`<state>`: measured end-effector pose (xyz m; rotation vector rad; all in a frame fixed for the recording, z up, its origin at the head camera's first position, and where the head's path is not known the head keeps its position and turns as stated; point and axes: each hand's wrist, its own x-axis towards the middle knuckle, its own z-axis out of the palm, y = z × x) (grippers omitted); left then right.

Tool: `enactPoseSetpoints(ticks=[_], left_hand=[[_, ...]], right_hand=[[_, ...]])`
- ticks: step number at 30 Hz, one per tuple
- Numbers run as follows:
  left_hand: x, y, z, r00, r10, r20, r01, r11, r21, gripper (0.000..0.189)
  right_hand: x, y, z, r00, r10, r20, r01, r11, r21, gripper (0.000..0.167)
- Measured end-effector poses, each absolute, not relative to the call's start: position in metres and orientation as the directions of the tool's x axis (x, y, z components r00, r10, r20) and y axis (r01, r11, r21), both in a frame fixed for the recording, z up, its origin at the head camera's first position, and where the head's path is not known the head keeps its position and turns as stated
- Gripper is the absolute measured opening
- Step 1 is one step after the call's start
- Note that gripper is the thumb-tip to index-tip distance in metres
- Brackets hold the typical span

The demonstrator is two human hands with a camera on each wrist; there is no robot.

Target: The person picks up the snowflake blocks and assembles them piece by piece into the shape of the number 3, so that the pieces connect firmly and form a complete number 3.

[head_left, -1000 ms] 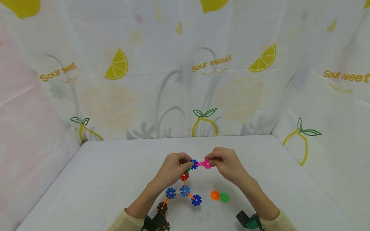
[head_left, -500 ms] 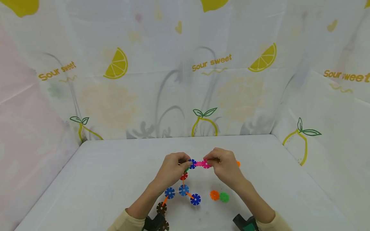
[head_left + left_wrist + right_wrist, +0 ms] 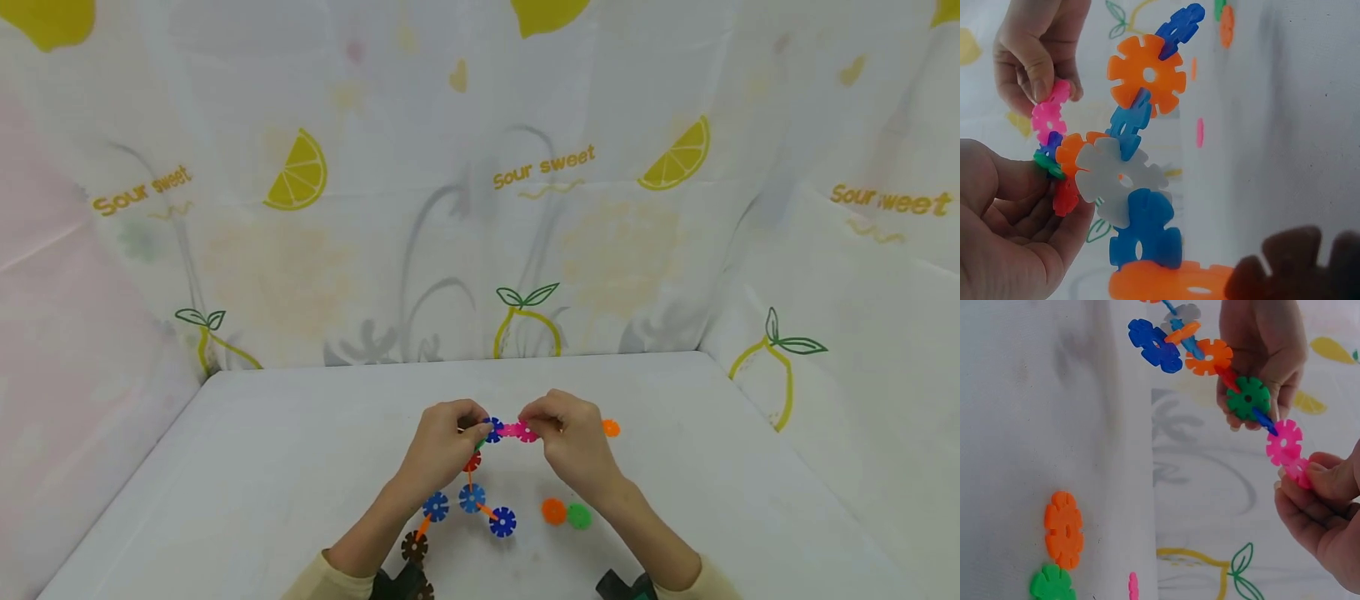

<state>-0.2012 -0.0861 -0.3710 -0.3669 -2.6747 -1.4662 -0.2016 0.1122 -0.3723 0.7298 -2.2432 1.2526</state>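
Observation:
A branching chain of notched plastic discs hangs between the hands. My left hand (image 3: 446, 442) pinches it around the green disc (image 3: 1248, 398), close to a dark blue disc (image 3: 1265, 421). At the chain's end are two linked pink discs; my right hand (image 3: 1329, 519) pinches the outer pink disc (image 3: 1297, 470) between thumb and fingers, while the inner pink disc (image 3: 1283, 442) meets the blue one. Below the left hand follow a red disc (image 3: 472, 461), an orange disc, a light blue disc (image 3: 472, 498), a white disc (image 3: 1107, 181), blue discs and brown discs (image 3: 414, 547).
On the white table (image 3: 300, 467) lie a loose orange disc (image 3: 554, 511) and a green disc (image 3: 579, 516), side by side. Another orange disc (image 3: 611, 427) sits beyond the right hand. A pink disc (image 3: 1200, 132) shows edge-on in the left wrist view. Printed cloth walls surround the table.
Both hands and the chain shift slightly left in the head view, the right hand a little more. The orange disc beyond the right hand has come into sight. Both grips stay the same.

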Motion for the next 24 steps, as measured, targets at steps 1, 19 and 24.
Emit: enactPoseSetpoints(ticks=[1,19,24], left_hand=[[-0.201,-0.087,-0.372,-0.97,0.174,0.168,0.236,0.517,0.823,0.007],[-0.205,-0.093,-0.366,-0.965,0.233,0.12,0.213,0.43,0.877,0.015],[-0.205,-0.096,-0.367,-0.962,0.251,0.111,0.213,0.424,0.88,0.016]], right_hand=[[-0.201,0.112,-0.373,-0.753,-0.222,0.62,-0.644,0.443,-0.623,0.021],[-0.212,0.124,-0.365,-0.922,-0.2,0.33,-0.379,0.307,-0.873,0.008],[-0.214,0.125,-0.368,-0.912,-0.228,0.34,-0.395,0.274,-0.877,0.007]])
